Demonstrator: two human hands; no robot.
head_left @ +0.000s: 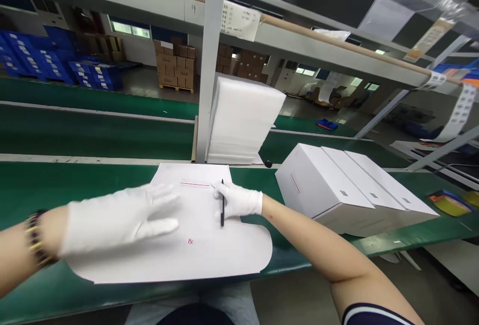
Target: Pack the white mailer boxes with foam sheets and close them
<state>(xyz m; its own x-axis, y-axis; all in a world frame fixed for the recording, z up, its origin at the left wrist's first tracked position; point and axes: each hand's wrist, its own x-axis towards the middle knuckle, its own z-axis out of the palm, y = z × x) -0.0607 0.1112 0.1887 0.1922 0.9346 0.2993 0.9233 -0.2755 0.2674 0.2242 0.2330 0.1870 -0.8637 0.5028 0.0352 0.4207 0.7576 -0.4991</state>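
Note:
Both of my hands wear white gloves. My left hand (119, 217) is stretched out flat, fingers apart, over a flat white cardboard sheet (209, 255) lying on the green conveyor belt (56, 185). My right hand (239, 200) is closed round a black pen (222, 205), held upright with its tip on the sheet. The sheet carries a red line near its far edge and a small red mark near the middle. A beaded bracelet sits on my left wrist.
Three white boxes (348, 190) lie side by side on the belt to the right. A stack of white foam sheets (239, 120) stands behind a grey frame post (209, 65). Blue crates and brown cartons fill the background. Coloured tags (449, 202) lie far right.

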